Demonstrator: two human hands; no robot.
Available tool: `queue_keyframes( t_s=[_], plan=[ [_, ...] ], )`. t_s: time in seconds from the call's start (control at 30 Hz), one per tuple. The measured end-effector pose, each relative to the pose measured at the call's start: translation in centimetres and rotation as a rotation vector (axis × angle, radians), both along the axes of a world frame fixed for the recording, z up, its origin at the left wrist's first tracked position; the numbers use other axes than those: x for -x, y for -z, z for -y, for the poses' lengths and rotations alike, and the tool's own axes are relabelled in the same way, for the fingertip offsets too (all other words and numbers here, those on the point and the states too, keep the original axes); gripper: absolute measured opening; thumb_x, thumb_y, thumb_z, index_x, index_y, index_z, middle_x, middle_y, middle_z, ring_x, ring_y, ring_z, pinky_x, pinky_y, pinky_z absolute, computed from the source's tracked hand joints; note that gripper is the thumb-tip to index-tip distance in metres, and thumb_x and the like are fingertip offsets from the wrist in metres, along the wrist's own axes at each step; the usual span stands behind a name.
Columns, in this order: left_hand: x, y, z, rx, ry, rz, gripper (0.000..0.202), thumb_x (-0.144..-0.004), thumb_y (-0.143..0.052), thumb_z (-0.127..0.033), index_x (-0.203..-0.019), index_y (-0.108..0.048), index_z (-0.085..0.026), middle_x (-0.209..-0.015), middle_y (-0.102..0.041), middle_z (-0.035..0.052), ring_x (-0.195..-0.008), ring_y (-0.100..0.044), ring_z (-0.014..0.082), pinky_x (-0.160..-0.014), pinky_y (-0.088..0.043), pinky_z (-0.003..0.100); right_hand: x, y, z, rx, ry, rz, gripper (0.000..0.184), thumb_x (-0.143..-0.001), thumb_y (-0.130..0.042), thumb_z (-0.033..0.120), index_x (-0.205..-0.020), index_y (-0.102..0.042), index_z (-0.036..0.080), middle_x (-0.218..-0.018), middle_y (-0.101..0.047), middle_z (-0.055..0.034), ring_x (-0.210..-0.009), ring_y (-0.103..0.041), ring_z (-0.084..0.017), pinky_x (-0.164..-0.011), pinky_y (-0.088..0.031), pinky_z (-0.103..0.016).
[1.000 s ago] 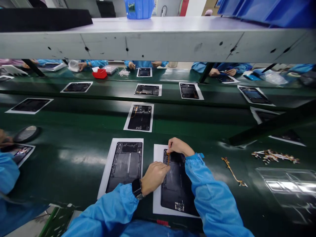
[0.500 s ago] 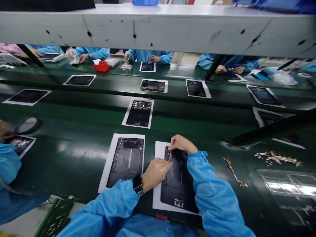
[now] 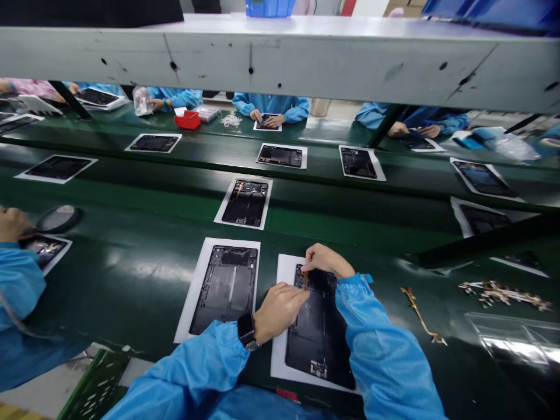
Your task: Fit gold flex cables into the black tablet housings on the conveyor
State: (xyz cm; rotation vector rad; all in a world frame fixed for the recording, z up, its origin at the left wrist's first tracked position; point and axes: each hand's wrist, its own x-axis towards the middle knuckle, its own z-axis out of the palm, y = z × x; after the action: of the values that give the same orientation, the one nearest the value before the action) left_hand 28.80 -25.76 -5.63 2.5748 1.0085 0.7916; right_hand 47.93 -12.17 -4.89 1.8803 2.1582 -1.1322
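Observation:
An orange flex cable (image 3: 305, 281) stands at the upper left part of a black tablet housing (image 3: 317, 332), which lies on a white sheet (image 3: 280, 356). My right hand (image 3: 328, 259) pinches the cable's upper end. The closed fingers of my left hand (image 3: 280, 309) meet its lower end, over the housing's left edge. My right sleeve covers part of the housing's right side. A second black tablet housing (image 3: 223, 291) lies to the left on its own white sheet (image 3: 189, 312), touched by neither hand.
One loose flex cable (image 3: 422, 315) and a pile of flex cables (image 3: 503, 293) lie right, above a clear plastic tray (image 3: 516, 335). Another tablet housing (image 3: 245, 202) lies ahead. A grey shelf beam (image 3: 280, 64) crosses overhead. Co-workers' hands (image 3: 266, 121) work across the line; another person (image 3: 17, 280) sits left.
The view has shifted slightly. Both my hands stay at the cable with almost the same grip. Across the line, a co-worker's hands have come down onto a tablet.

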Motion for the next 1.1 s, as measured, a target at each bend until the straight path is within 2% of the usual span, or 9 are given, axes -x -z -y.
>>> queue_keyframes(
  t_s=[0.23,0.43,0.53,0.67,0.8,0.9,1.0,1.1],
  plan=[
    [0.1,-0.1,0.2,-0.014,-0.007,-0.03,0.021,-0.1,-0.042,-0.015,-0.114,-0.058,-0.015,-0.099,-0.072,0.0047,-0.088,-0.069,0.0177,-0.076,-0.048,0.032,1.1,-1.6,0.6,-0.04,-0.002,0.167,0.025,-0.058,-0.086,0.031,-0.06,-0.064,0.02,-0.062,-0.065,0.0015,-0.064,-0.061,-0.015,-0.054,-0.034,-0.023],
    [0.2,0.2,0.6,0.027,-0.005,-0.102,0.019,-0.098,-0.045,-0.014,-0.114,-0.056,-0.013,-0.092,-0.071,0.0043,-0.083,-0.068,0.0183,-0.075,-0.048,0.033,1.1,-2.5,2.7,-0.174,-0.035,0.258,0.024,-0.072,-0.078,0.039,-0.074,-0.062,0.023,-0.079,-0.069,-0.0021,-0.079,-0.066,-0.021,-0.057,-0.033,-0.026],
    [0.3,0.3,0.6,0.048,0.002,-0.114,0.018,-0.098,-0.045,-0.014,-0.111,-0.057,-0.014,-0.094,-0.071,0.0043,-0.086,-0.068,0.0188,-0.076,-0.048,0.033,1.1,-2.4,3.7,-0.214,-0.072,0.275,0.028,-0.072,-0.079,0.043,-0.082,-0.061,0.024,-0.085,-0.07,-0.0026,-0.084,-0.066,-0.023,-0.059,-0.033,-0.026],
    [0.4,0.6,0.6,0.058,0.01,-0.126,0.018,-0.098,-0.044,-0.014,-0.108,-0.059,-0.015,-0.091,-0.07,0.0042,-0.087,-0.067,0.0186,-0.076,-0.048,0.033,1.3,-1.9,4.8,-0.26,-0.093,0.301,0.028,-0.077,-0.075,0.041,-0.091,-0.059,0.023,-0.087,-0.07,-0.0043,-0.082,-0.067,-0.024,-0.059,-0.032,-0.027],
    [0.4,0.7,0.6,0.037,-0.003,-0.112,0.019,-0.099,-0.043,-0.016,-0.107,-0.06,-0.014,-0.09,-0.069,0.0049,-0.085,-0.066,0.0187,-0.076,-0.05,0.034,1.3,-1.7,5.3,-0.322,-0.102,0.3,0.027,-0.081,-0.072,0.041,-0.094,-0.057,0.023,-0.089,-0.07,-0.0034,-0.084,-0.067,-0.023,-0.061,-0.032,-0.028],
    [0.4,0.6,0.6,0.0,-0.023,-0.089,0.019,-0.099,-0.044,-0.017,-0.107,-0.061,-0.015,-0.103,-0.069,0.0072,-0.091,-0.065,0.0197,-0.079,-0.052,0.034,1.1,-1.5,5.6,-0.377,-0.109,0.282,0.023,-0.085,-0.07,0.04,-0.094,-0.056,0.024,-0.096,-0.069,-0.0017,-0.09,-0.065,-0.022,-0.063,-0.034,-0.028],
    [0.5,0.9,0.6,-0.042,-0.017,-0.07,0.022,-0.099,-0.043,-0.016,-0.109,-0.063,-0.014,-0.116,-0.067,0.0091,-0.106,-0.062,0.0198,-0.087,-0.053,0.034,0.7,-1.1,6.3,-0.455,-0.115,0.261,0.022,-0.087,-0.068,0.039,-0.095,-0.055,0.023,-0.098,-0.067,-0.0019,-0.088,-0.065,-0.02,-0.063,-0.034,-0.029],
    [0.6,1.6,0.7,-0.067,0.006,-0.062,0.024,-0.099,-0.043,-0.015,-0.111,-0.063,-0.014,-0.118,-0.068,0.0073,-0.112,-0.061,0.0186,-0.092,-0.053,0.034,0.2,-0.5,6.6,-0.503,-0.103,0.223,0.023,-0.086,-0.068,0.04,-0.093,-0.055,0.022,-0.095,-0.065,-0.0021,-0.084,-0.064,-0.02,-0.062,-0.034,-0.029]
  ],
)
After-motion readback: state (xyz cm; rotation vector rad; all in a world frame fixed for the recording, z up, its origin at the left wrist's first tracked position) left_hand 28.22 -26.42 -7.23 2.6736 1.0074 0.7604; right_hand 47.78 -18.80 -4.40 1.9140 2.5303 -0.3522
